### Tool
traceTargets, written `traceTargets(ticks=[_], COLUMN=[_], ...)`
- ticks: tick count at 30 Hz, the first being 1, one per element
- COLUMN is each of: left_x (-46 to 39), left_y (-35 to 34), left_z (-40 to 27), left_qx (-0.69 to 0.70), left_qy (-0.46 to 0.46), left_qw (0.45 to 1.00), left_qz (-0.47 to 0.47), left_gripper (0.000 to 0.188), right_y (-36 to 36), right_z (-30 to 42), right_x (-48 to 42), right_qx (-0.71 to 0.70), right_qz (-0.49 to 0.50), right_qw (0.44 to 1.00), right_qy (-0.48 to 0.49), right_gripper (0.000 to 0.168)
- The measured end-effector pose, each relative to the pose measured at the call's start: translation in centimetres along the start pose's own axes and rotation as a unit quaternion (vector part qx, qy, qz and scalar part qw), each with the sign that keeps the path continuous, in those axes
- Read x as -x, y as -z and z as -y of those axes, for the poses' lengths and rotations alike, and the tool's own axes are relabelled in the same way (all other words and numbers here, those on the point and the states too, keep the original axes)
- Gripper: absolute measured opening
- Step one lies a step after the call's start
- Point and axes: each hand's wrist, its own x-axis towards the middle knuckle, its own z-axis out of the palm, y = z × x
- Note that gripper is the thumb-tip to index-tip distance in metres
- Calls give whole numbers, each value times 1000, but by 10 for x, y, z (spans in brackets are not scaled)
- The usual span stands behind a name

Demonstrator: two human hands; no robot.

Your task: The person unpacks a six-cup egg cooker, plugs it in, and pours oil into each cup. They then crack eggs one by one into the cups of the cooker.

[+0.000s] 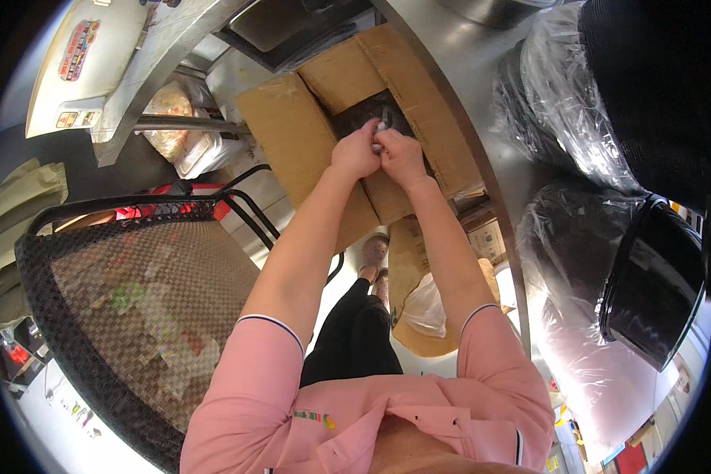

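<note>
Both of my hands are close together over an open cardboard box (284, 127). My left hand (355, 151) and my right hand (401, 155) pinch a small crumpled piece of clear plastic (381, 127) between their fingers. Some dark content (355, 121) shows inside the box, but I cannot tell what it is. The box flaps are folded outward around the opening. My fingertips partly hide the plastic and the inside of the box.
A mesh-backed chair (154, 296) stands to the left. On the steel counter (450, 53) at the right are plastic-wrapped stacks (569, 106) and black containers (657, 278). A brown paper bag (409, 249) with a white plastic liner stands below my right arm.
</note>
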Motion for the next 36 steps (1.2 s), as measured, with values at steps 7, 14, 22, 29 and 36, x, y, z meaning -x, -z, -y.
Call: traceTargets(ticks=[7, 14, 22, 29, 36], left_x=[-15, -9, -24, -39, -35], left_y=[-1, -3, 16, -7, 18], left_z=[4, -5, 3, 17, 3], left_qx=[-28, -49, 482, 541, 610], left_qy=[38, 20, 264, 178, 109], left_qw=[996, 996, 833, 814, 736], left_qz=[71, 73, 71, -111, -273], left_gripper=[31, 34, 49, 50, 33], right_y=[10, 69, 51, 8, 46], right_z=[2, 18, -72, -159, -68], right_x=[-16, -45, -30, -3, 10], right_qx=[-4, -23, 66, 4, -96], right_qz=[25, -108, -29, 26, -52], right_qw=[998, 971, 979, 982, 982], right_qy=[-62, -214, -191, -188, -157], right_gripper=[24, 40, 41, 45, 30])
